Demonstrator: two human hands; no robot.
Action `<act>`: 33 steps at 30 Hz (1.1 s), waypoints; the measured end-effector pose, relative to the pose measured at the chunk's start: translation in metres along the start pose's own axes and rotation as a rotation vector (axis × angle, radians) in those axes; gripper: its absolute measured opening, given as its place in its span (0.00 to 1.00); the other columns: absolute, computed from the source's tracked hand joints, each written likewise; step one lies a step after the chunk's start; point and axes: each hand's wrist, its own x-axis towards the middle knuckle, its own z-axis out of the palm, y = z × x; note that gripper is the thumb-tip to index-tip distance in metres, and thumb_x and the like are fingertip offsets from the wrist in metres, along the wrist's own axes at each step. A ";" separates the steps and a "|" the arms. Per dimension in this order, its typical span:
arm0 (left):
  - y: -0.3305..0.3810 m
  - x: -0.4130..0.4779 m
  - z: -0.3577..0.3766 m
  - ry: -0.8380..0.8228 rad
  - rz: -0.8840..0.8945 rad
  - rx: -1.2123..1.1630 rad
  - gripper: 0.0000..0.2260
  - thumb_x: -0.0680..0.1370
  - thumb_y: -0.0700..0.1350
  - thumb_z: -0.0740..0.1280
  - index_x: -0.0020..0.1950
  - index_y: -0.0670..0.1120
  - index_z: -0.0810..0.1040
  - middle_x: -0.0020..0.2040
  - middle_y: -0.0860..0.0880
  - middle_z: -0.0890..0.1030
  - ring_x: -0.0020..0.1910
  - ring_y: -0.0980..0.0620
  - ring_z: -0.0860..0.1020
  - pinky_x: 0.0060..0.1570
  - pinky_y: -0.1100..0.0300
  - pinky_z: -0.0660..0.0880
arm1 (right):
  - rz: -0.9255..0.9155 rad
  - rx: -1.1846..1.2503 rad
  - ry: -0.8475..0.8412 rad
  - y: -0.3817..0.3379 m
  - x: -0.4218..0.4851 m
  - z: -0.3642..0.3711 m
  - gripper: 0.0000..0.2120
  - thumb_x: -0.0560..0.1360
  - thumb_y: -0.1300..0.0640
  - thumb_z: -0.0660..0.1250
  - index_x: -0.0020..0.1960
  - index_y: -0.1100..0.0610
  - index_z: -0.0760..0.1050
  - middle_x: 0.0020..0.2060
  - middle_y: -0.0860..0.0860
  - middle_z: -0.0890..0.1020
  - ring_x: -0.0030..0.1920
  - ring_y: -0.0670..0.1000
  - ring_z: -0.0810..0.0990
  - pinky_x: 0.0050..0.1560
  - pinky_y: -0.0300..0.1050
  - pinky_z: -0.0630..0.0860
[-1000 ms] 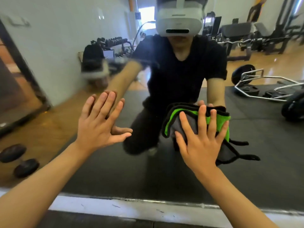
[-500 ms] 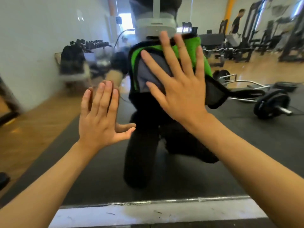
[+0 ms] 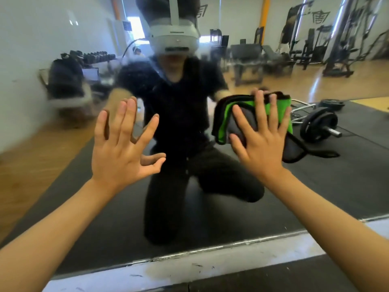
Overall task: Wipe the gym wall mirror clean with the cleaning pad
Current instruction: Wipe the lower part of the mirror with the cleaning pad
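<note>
Both hands lie flat on the mirror [image 3: 210,207]: my right hand [image 3: 261,142] presses the cleaning pad [image 3: 284,114] against the glass, right of my empty, spread left hand [image 3: 122,148].

The large gym wall mirror [image 3: 63,123] stands straight ahead above a pale painted sill [image 3: 210,264]. The left hand [image 3: 122,148] is spread flat on its glass; to the right, the right hand [image 3: 261,144] presses the folded green, grey and black cleaning pad [image 3: 227,119] against it, its black strap [image 3: 315,152] trailing right.
</note>
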 end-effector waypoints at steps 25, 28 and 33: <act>-0.001 -0.003 0.001 0.021 -0.018 -0.033 0.40 0.80 0.68 0.65 0.84 0.44 0.65 0.84 0.33 0.55 0.84 0.36 0.56 0.79 0.34 0.57 | -0.140 0.033 0.067 -0.059 0.064 -0.015 0.24 0.85 0.42 0.57 0.80 0.41 0.65 0.80 0.59 0.64 0.80 0.68 0.58 0.77 0.74 0.51; 0.001 -0.003 0.002 0.005 -0.025 -0.028 0.40 0.80 0.69 0.64 0.84 0.44 0.65 0.82 0.31 0.58 0.83 0.35 0.57 0.79 0.33 0.58 | 0.213 -0.003 0.071 0.003 0.012 -0.002 0.25 0.85 0.43 0.55 0.82 0.45 0.62 0.80 0.64 0.61 0.80 0.72 0.55 0.74 0.78 0.52; -0.001 -0.004 0.002 -0.002 -0.012 -0.017 0.40 0.80 0.68 0.64 0.84 0.45 0.64 0.82 0.31 0.58 0.82 0.33 0.59 0.79 0.33 0.56 | 0.485 0.026 0.132 -0.082 0.024 0.008 0.30 0.81 0.47 0.59 0.82 0.46 0.61 0.81 0.61 0.59 0.80 0.71 0.56 0.75 0.78 0.52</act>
